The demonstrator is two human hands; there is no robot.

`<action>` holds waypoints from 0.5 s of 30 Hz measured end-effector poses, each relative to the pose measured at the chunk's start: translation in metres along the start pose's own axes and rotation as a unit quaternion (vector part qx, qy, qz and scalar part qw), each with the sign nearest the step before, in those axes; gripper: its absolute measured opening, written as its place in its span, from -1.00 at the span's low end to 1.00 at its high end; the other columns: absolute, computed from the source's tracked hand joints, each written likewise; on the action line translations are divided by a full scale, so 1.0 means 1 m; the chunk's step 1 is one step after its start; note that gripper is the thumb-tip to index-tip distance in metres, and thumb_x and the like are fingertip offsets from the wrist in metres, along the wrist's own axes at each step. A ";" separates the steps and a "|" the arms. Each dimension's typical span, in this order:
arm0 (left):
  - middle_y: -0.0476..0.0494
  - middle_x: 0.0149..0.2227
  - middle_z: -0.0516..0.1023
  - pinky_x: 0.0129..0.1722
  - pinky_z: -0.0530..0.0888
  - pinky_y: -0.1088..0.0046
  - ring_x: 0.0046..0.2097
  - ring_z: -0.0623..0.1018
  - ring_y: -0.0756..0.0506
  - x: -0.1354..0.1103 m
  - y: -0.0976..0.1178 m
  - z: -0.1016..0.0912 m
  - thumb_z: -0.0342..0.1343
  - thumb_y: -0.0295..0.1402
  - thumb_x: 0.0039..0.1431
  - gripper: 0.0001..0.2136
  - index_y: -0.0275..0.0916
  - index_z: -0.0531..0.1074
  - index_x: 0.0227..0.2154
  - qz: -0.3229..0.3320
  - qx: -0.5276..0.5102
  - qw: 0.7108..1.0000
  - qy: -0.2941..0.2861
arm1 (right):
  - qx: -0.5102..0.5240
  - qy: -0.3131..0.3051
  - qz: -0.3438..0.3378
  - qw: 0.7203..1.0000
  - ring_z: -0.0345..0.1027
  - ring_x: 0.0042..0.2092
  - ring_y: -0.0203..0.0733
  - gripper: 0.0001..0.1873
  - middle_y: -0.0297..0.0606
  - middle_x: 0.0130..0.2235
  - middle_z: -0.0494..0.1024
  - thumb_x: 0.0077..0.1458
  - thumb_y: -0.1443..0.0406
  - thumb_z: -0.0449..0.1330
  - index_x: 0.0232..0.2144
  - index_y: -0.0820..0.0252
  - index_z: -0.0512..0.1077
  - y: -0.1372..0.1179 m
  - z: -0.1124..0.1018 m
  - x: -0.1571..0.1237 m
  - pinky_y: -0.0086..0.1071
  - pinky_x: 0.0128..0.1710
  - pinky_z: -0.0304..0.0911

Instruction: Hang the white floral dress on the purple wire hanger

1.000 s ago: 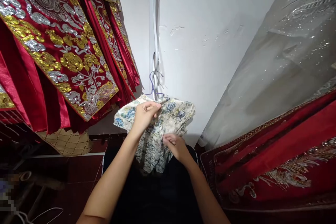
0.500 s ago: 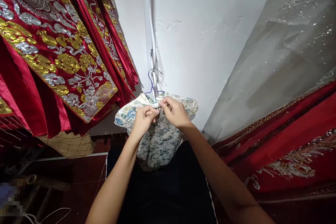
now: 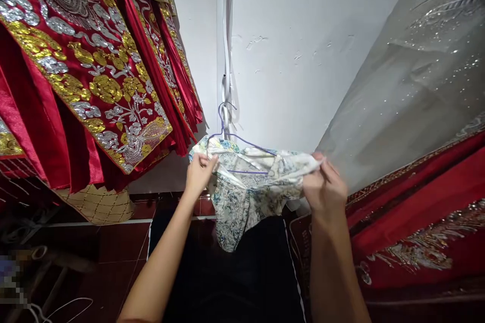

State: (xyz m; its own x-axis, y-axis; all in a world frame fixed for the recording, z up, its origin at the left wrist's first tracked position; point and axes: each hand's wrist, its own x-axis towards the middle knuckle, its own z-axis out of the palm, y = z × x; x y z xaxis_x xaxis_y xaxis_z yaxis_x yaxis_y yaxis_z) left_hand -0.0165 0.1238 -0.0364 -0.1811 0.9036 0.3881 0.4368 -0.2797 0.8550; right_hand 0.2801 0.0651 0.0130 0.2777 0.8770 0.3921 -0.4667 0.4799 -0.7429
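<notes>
A small cream garment with a blue and green brocade pattern (image 3: 242, 192) hangs on a purple wire hanger (image 3: 242, 147), hooked on a strap against the white wall. My left hand (image 3: 199, 174) pinches the garment's left edge near the collar. My right hand (image 3: 326, 189) is closed on the garment's right edge and holds it stretched out to the right. The front is spread apart, so the hanger's wire shows inside.
Red robes with gold and silver embroidery (image 3: 83, 70) hang close on the left. A silvery sequinned cloth (image 3: 409, 86) and more red embroidered fabric (image 3: 417, 222) hang on the right. A dark red tiled floor (image 3: 113, 252) lies below, with a wire hanger (image 3: 64, 308) on it.
My right hand went up to the collar beside the left, then pulled out to the right with the garment's edge, opening the front. My left hand kept its hold near the collar.
</notes>
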 end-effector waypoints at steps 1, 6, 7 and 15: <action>-0.03 -0.37 0.48 -0.32 0.35 0.44 -0.33 0.50 -0.09 0.014 0.001 -0.002 0.17 0.03 0.10 -0.58 -0.19 0.33 -0.16 0.006 0.017 0.999 0.036 | 0.039 0.010 0.020 0.999 0.25 -0.40 -0.16 -0.78 -0.35 -0.45 0.26 0.10 0.13 0.21 -0.45 0.07 0.29 0.004 -0.008 -0.011 -0.18 -0.19 0.35; -0.09 -0.29 0.48 -0.22 0.37 0.37 -0.22 0.50 -0.14 0.061 -0.008 -0.008 0.20 -0.19 0.12 -0.67 -0.17 0.35 -0.09 0.063 0.104 0.988 0.100 | 0.168 0.100 0.030 0.980 0.30 -0.37 -0.21 -0.82 -0.43 -0.49 0.24 0.04 0.29 0.20 -0.46 0.05 0.22 0.036 -0.031 -0.050 -0.22 -0.04 0.38; -0.11 -0.28 0.48 -0.18 0.38 0.36 -0.19 0.50 -0.14 0.064 -0.012 -0.010 0.18 -0.23 0.13 -0.76 -0.16 0.40 -0.16 0.087 0.111 0.985 0.098 | 0.177 0.107 0.038 0.978 0.31 -0.37 -0.21 -0.83 -0.44 -0.49 0.25 0.04 0.30 0.20 -0.46 0.05 0.23 0.043 -0.035 -0.052 -0.21 -0.02 0.38; -0.15 -0.18 0.51 0.04 0.33 0.31 -0.06 0.47 -0.15 0.046 -0.023 -0.027 0.07 -0.29 0.22 -0.88 -0.19 0.47 -0.30 0.141 0.071 0.968 0.194 | 0.145 0.169 0.116 0.968 0.41 -0.45 -0.29 -0.84 -0.45 -0.53 0.40 0.05 0.40 0.15 -0.50 0.10 0.26 0.096 -0.057 -0.048 -0.38 -0.34 0.48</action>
State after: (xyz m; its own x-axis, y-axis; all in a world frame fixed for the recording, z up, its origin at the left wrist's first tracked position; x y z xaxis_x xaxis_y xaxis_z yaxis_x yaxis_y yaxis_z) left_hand -0.0590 0.1631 -0.0293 -0.3424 0.6006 0.7225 0.6292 -0.4245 0.6511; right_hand 0.2697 0.0676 -0.1078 0.3729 0.9279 -0.0033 -0.7517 0.3001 -0.5873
